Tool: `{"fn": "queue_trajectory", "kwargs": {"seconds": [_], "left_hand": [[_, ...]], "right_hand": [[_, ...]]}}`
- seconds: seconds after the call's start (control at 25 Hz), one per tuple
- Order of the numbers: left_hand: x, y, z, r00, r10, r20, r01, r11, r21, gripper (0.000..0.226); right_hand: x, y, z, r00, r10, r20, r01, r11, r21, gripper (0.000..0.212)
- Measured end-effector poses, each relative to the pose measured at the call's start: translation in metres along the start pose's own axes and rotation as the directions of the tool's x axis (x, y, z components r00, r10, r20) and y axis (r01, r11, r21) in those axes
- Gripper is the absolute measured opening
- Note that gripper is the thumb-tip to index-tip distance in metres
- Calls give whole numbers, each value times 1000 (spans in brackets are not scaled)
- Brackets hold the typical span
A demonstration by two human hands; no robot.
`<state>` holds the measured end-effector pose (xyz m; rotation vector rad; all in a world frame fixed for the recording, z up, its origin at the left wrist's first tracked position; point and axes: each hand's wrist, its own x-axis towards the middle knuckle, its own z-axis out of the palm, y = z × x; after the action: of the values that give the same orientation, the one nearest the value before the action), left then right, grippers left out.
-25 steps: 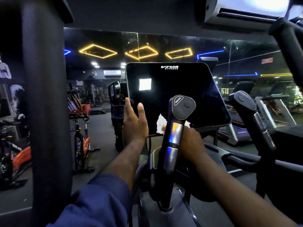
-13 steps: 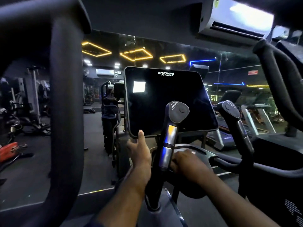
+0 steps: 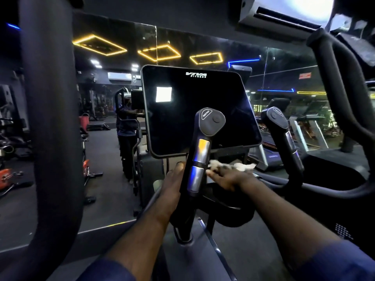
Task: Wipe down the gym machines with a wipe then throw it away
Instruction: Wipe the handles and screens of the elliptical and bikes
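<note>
I face a cardio machine with a black console screen (image 3: 199,110) marked VIVA FITNESS. A grey inner handle (image 3: 203,151) with metal sensor bands stands in front of it. My right hand (image 3: 229,176) lies flat on the ledge below the screen, fingers straight, pressing a crumpled white wipe (image 3: 233,165) that shows past the fingertips. My left hand (image 3: 172,183) rests against the left side of the inner handle's stem; the handle hides its fingers.
A second inner handle (image 3: 282,128) rises at the right. Thick black moving arms (image 3: 52,118) frame the left and the right side (image 3: 341,82). A wall mirror (image 3: 101,98) ahead reflects the gym, bikes and treadmills.
Both hands have come down from the screen's lower edge to below it. The right hand has spread flat on the ledge with the wipe; the left has moved beside the handle.
</note>
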<state>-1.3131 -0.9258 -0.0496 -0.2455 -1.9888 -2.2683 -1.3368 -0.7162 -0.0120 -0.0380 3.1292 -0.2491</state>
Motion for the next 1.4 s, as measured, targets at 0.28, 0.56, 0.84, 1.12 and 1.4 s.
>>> {"fn": "queue_trajectory", "kwargs": {"seconds": [0.28, 0.56, 0.84, 1.12, 1.4], "left_hand": [[-11, 12, 0, 998, -30, 49, 30, 999, 15, 28], [-38, 37, 5, 954, -209, 215, 208, 978, 27, 39], [-87, 91, 7, 948, -23, 316, 75, 985, -153, 87], [-121, 107, 22, 986, -6, 164, 11, 999, -32, 60], [-167, 52, 1, 999, 22, 42, -27, 994, 107, 34]], "right_hand": [[-53, 12, 9, 968, -11, -251, -20, 992, -122, 59], [-71, -70, 8, 992, 6, -126, 66, 829, 555, 32], [-120, -75, -2, 986, -41, -162, 161, 491, 856, 47], [-158, -78, -13, 940, 261, -219, 303, -349, 887, 26], [-208, -80, 47, 964, 69, -257, 266, -279, 923, 21]]}}
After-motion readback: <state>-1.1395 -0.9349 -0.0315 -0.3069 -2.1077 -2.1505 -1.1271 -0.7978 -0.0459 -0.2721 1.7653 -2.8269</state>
